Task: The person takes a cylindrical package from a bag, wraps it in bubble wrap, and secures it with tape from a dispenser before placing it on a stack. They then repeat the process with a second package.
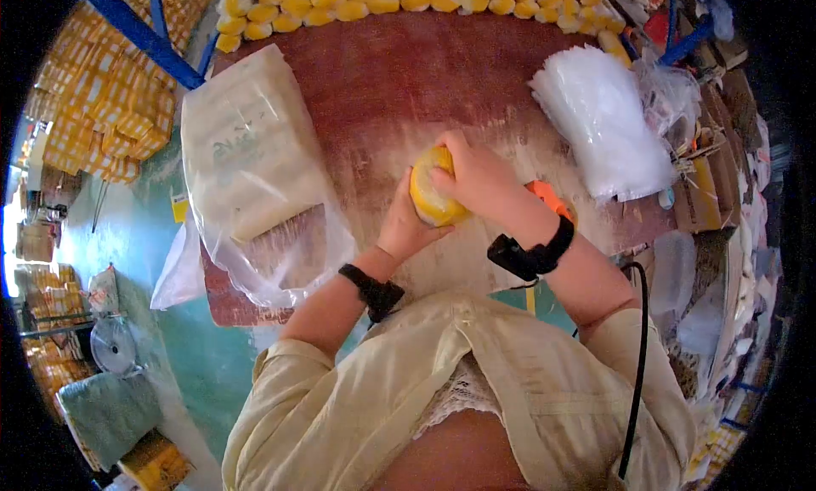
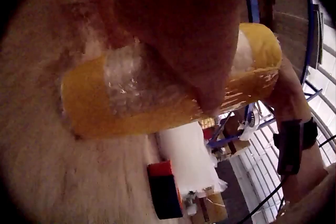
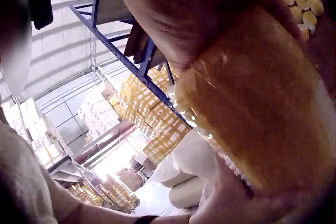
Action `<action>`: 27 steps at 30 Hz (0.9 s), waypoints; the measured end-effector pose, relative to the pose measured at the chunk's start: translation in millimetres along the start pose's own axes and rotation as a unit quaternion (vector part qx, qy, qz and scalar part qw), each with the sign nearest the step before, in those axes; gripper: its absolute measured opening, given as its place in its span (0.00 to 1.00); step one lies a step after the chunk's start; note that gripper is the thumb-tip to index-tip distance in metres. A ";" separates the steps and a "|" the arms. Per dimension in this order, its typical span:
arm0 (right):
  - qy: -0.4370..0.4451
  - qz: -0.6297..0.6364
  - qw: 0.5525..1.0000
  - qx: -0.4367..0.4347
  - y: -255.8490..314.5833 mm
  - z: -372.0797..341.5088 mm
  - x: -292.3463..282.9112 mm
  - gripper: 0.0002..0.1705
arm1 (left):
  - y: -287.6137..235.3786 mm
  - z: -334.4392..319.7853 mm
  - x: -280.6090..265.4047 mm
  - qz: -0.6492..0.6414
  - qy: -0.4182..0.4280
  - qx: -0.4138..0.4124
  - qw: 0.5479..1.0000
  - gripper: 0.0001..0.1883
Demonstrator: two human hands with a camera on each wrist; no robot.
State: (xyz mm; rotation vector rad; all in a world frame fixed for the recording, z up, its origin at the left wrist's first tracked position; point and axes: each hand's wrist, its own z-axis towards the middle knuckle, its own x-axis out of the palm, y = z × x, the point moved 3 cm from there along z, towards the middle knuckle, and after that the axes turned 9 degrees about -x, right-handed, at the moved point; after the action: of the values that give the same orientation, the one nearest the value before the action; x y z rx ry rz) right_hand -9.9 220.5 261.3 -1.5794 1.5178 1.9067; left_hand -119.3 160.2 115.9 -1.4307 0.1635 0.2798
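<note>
Both hands hold a wrapped roll, yellow at its ends with a clear, whitish middle band, above the worn front part of the table. In the head view the roll [image 1: 433, 189] stands tilted between them. The left hand [image 1: 406, 223] grips its lower left side, thumb along the bottom. From the upper right, the right hand [image 1: 476, 175] curls over its top. The left wrist view shows the roll [image 2: 157, 90] lengthwise, partly covered by the left hand [image 2: 184, 29]. Close up in the right wrist view, the yellow end [image 3: 257, 98] lies under the right hand [image 3: 178, 14].
A plastic-wrapped pale stack [image 1: 251, 142] lies at the table's left, clear bags [image 1: 599, 121] at its right. An orange tape dispenser [image 1: 551, 198] sits beside the right forearm. Yellow-ended rolls [image 1: 365, 0] line the far edge. Blue posts [image 1: 136, 28] rise at the back corners.
</note>
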 end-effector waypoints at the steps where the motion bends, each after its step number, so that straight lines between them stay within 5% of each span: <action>1: 0.011 -0.014 1.000 -0.003 3.2 3.8 -2.5 0.27 | -5.1 3.3 -3.3 -0.002 -0.007 0.008 1.000 0.58; 2: -0.035 0.167 0.985 -0.025 -3.5 6.2 0.1 0.27 | -6.4 5.8 -6.8 -0.013 -0.013 0.004 1.000 0.58; 4: -0.110 0.508 0.852 -0.069 -36.0 9.5 14.2 0.26 | -4.9 8.7 -11.3 -0.035 -0.022 -0.008 0.999 0.58; 7: -0.136 0.687 0.714 -0.026 -53.9 -4.9 27.0 0.27 | -9.0 18.0 -18.1 -0.087 -0.008 -0.013 0.996 0.57; 10: -0.191 0.695 0.691 -0.058 -57.8 -3.8 32.0 0.22 | -25.2 25.5 -27.6 -0.068 0.027 -0.079 0.994 0.50; 13: -0.153 0.586 0.794 0.062 -68.1 -10.2 38.8 0.25 | -14.8 17.5 -11.9 -0.472 0.035 -0.207 0.856 0.37; 16: -0.011 0.712 0.701 0.033 -63.9 -29.8 61.1 0.28 | -21.1 18.4 -6.0 -0.677 0.090 -0.292 0.669 0.28; 17: 0.008 0.701 0.713 0.001 -57.0 -38.9 61.7 0.31 | -20.0 23.4 -4.3 -0.659 0.045 -0.317 0.680 0.31; 20: -0.017 0.778 0.621 0.094 -42.8 -57.2 66.9 0.36 | -20.5 29.4 -8.8 -0.702 0.047 -0.290 0.648 0.31; 23: -0.057 0.689 0.714 0.105 -44.8 -62.0 59.5 0.35 | -13.7 32.2 -11.8 -0.673 0.010 -0.293 0.679 0.32; 27: -0.116 0.561 0.819 -0.030 -60.9 -54.4 59.4 0.31 | -20.7 30.6 -6.7 -0.694 0.045 -0.286 0.659 0.32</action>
State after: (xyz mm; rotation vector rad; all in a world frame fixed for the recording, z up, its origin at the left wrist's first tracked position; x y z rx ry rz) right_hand 42.2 179.0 185.3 -0.2916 2.5630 2.5046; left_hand -121.5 187.5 141.6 -1.7823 -1.0348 -1.1176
